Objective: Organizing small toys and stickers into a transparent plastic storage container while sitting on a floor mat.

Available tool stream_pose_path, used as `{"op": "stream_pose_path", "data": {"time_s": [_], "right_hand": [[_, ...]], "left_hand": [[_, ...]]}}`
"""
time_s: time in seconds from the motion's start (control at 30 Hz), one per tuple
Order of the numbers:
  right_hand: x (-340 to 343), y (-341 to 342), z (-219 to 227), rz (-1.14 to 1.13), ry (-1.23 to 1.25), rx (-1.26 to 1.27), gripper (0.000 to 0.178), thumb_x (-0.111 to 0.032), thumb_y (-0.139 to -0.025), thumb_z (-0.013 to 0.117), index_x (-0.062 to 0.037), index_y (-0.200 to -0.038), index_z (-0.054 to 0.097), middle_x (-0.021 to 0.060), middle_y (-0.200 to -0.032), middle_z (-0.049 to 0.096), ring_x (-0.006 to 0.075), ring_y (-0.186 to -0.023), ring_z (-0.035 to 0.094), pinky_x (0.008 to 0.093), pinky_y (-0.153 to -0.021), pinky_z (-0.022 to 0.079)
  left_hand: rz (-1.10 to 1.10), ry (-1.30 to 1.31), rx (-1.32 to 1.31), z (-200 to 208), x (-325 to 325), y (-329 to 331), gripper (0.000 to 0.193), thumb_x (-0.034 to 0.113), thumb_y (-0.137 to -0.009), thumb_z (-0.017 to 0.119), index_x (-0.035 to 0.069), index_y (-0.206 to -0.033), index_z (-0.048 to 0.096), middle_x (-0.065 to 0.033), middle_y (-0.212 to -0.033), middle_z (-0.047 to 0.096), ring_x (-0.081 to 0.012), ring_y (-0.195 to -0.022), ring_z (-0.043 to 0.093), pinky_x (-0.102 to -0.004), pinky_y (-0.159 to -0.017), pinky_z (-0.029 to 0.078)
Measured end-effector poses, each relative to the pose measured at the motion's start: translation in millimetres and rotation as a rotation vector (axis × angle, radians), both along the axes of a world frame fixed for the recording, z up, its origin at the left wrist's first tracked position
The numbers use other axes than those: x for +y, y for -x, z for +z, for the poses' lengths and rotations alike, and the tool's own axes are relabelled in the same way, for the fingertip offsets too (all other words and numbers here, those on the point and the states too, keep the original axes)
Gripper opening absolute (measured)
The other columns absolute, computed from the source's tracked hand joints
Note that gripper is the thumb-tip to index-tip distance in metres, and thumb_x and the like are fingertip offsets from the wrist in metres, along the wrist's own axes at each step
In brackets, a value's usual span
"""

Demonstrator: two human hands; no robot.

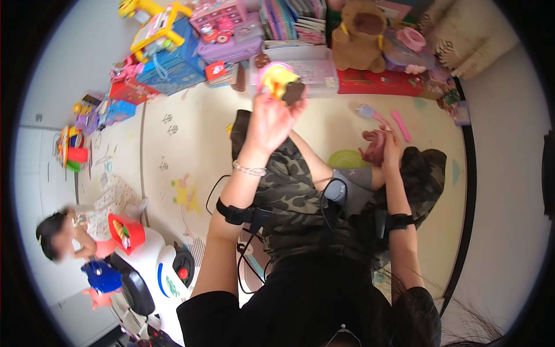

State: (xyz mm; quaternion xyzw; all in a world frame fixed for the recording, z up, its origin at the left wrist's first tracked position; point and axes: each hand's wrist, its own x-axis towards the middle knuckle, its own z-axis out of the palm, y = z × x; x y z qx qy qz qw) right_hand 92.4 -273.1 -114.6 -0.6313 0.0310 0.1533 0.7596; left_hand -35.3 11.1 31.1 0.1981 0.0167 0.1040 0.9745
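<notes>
My left hand [270,124] is raised over the mat, its fingers closed around a small yellow, pink and dark brown toy [278,80]. The toy is blurred, so its kind is unclear. Lower and to the right, my right hand [392,149] has its fingers closed at a dusky pink, soft-looking toy [374,146]. Part of that toy is hidden by the hand. Just beyond the fingers lie a pink-handled piece with a clear round end [365,110] and a bright pink stick [400,125].
A clear plastic bin [324,72], books [295,23], a brown plush animal [359,34] and a red box [376,82] line the far side. A blue box [170,63] stands left of them. At the left a child [63,234] sits beside a red basket [127,233].
</notes>
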Motion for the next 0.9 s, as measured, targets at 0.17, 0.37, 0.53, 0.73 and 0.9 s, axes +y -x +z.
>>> {"op": "stream_pose_path", "data": {"time_s": [0.17, 0.37, 0.53, 0.73, 0.9], "right_hand": [[19, 25, 71, -0.278, -0.344, 0.085, 0.032, -0.028, -0.096, 0.043, -0.001, -0.11, 0.056, 0.0154, -0.105, 0.063, 0.0265, -0.094, 0.063, 0.0361, -0.084, 0.051], [64, 52, 107, -0.056, -0.139, -0.455, 0.029, -0.018, -0.096, 0.043, 0.0012, -0.114, 0.055, 0.0147, -0.119, 0.057, 0.0223, -0.115, 0.053, 0.033, -0.101, 0.037], [82, 61, 74, 0.067, 0.042, -0.455, 0.024, -0.013, -0.093, 0.052, 0.0004, -0.113, 0.053, 0.0166, -0.116, 0.061, 0.0207, -0.111, 0.054, 0.0311, -0.094, 0.041], [74, 55, 67, 0.013, 0.006, -0.218, 0.021, -0.018, -0.096, 0.051, -0.001, -0.108, 0.051, 0.0088, -0.086, 0.064, 0.0085, -0.05, 0.051, 0.0231, -0.045, 0.041], [65, 60, 60, 0.005, 0.018, -0.22, 0.02, -0.02, -0.098, 0.047, -0.0019, -0.105, 0.05, 0.0028, -0.061, 0.053, 0.0058, -0.04, 0.043, 0.0236, -0.036, 0.036]], "left_hand": [[-0.158, -0.051, 0.047, -45, -71, -40, 0.053, 0.029, -0.088, 0.06, 0.004, -0.131, 0.04, -0.0134, -0.127, 0.051, -0.025, -0.118, 0.05, -0.0408, -0.103, 0.042], [-0.252, -0.212, 0.125, -83, -108, -36, 0.05, 0.027, -0.094, 0.051, 0.011, -0.138, 0.034, -0.008, -0.127, 0.049, -0.0193, -0.117, 0.049, -0.0376, -0.098, 0.042], [-0.219, -0.459, 0.341, -111, -98, -28, 0.044, 0.021, -0.096, 0.049, 0.009, -0.135, 0.032, -0.0081, -0.118, 0.051, -0.0158, -0.102, 0.055, -0.032, -0.084, 0.05], [-0.111, -0.607, 0.277, -103, -107, -27, 0.044, 0.017, -0.091, 0.06, 0.006, -0.127, 0.036, -0.0078, -0.111, 0.051, -0.0144, -0.096, 0.056, -0.0286, -0.072, 0.052], [-0.077, -0.724, 0.159, -119, -107, -29, 0.051, 0.011, -0.087, 0.064, 0.006, -0.128, 0.035, -0.0085, -0.115, 0.05, -0.0141, -0.099, 0.054, -0.0273, -0.078, 0.05]]}}
